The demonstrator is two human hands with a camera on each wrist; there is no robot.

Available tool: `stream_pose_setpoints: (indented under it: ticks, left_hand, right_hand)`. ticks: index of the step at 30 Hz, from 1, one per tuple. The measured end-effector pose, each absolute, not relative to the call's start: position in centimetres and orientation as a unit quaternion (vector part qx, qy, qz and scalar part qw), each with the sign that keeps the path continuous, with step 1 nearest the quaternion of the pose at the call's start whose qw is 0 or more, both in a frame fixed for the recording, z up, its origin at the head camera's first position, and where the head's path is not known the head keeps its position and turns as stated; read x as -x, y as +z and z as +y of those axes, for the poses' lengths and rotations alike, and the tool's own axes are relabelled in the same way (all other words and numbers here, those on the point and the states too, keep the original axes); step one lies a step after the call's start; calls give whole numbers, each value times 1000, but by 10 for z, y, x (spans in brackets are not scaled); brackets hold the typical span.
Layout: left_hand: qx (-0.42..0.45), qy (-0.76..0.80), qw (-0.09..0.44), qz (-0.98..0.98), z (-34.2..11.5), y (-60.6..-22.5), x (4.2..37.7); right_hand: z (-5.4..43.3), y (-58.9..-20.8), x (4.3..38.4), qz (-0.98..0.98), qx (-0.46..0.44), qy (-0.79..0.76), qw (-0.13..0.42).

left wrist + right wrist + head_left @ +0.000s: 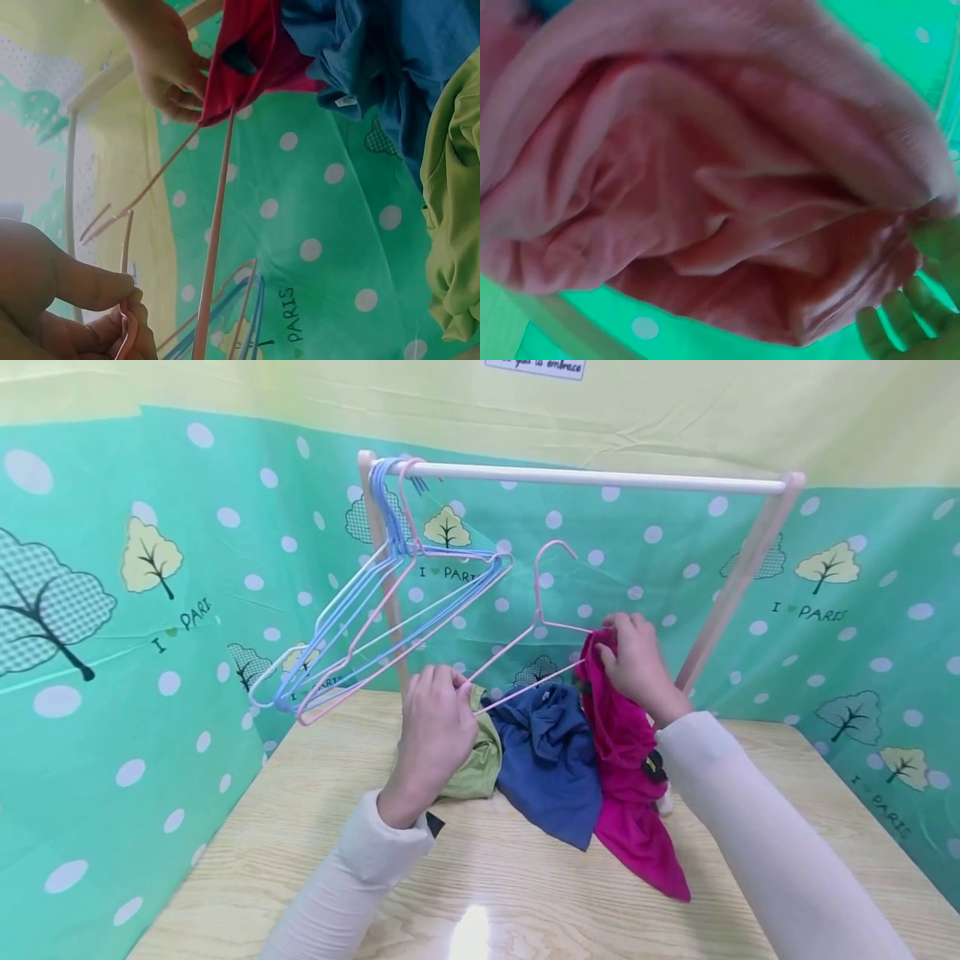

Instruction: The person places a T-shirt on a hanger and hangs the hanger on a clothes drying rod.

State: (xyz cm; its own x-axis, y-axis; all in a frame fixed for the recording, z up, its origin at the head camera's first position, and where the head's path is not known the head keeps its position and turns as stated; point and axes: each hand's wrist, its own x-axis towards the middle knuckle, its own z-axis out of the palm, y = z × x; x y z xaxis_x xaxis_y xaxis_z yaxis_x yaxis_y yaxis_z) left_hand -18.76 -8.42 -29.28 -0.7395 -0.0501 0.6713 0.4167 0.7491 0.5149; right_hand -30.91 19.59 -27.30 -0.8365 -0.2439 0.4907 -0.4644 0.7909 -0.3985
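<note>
My left hand [435, 735] pinches one end of a pink wire hanger [537, 610], tilted with its hook up. At the hanger's other end my right hand [641, 664] grips a magenta garment [621, 735] by its top edge. That end of the hanger goes into the garment and is hidden by the cloth. The garment's lower part drapes down toward the table. In the left wrist view, thumb and fingers close around the wire. Folds of the magenta cloth fill most of the right wrist view, with fingertips [900, 319] at its edge.
A blue garment [547, 768] and a green garment [476, 768] lie on the wooden table [555, 910]. Behind stands a rack with a white rail [600, 479]. Several blue, white and pink hangers [375, 585] hang at its left end. Patterned curtains enclose the table.
</note>
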Motion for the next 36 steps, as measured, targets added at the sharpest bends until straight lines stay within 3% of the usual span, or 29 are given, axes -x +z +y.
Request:
stream_pose_setpoints:
  ticks: [10,19,27,36]
  left_hand:
    - [105,-338,340,-871,-84,-294,189]
    - [115,-328,346,-872,-83,-296,190]
    - [111,-340,343,-869,-83,-296,189]
    - [131,-329,342,-871,-84,-294,189]
  right_hand:
    - [212,-282,322,-896,-266,186,301]
    - [207,-269,316,-893,-290,211,271]
    - [189,-270,308,-865,-310,204,338]
    - [196,-258,311,-858,-353,256,272]
